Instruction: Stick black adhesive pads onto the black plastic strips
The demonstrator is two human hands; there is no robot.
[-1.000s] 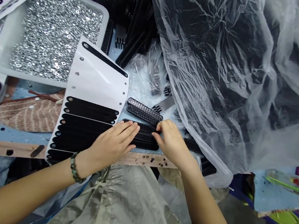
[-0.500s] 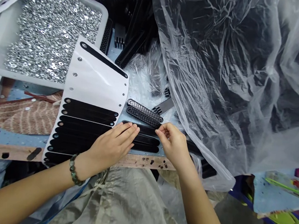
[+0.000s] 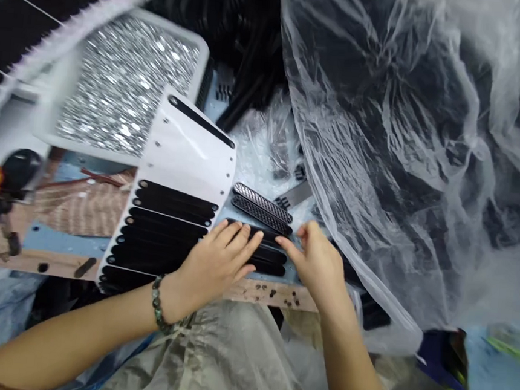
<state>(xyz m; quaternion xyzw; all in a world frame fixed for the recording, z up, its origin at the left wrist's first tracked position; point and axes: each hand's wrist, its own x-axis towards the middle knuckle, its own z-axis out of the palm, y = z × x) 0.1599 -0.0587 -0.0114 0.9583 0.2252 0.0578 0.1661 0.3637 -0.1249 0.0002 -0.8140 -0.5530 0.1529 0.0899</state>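
My left hand (image 3: 220,261) lies flat with its fingers spread over smooth black bar-shaped pieces (image 3: 270,256) lined up near the table's front edge. A bead bracelet circles that wrist. At the right ends of the same pieces is my right hand (image 3: 320,258), its thumb stretched out to the top piece and apart from the curled forefinger. Just beyond lie two black bars with a diamond-textured face (image 3: 263,207), side by side. Left of my hands, a white backing sheet (image 3: 191,152) carries black rounded strips (image 3: 166,229) with a hole at each end.
A white tub (image 3: 203,62) of small shiny metal rings stands at the back left. Clear plastic sheeting (image 3: 383,139) covers black parts on the right. A brown striped cloth (image 3: 81,210) lies at left, near a blurred dark fixture (image 3: 19,168). The wooden table edge (image 3: 274,293) runs in front of me.
The whole view has swung, shifting things to the right. My right thumb and forefinger have parted from their pinch at the top bar's end. My left fingers have spread wider.
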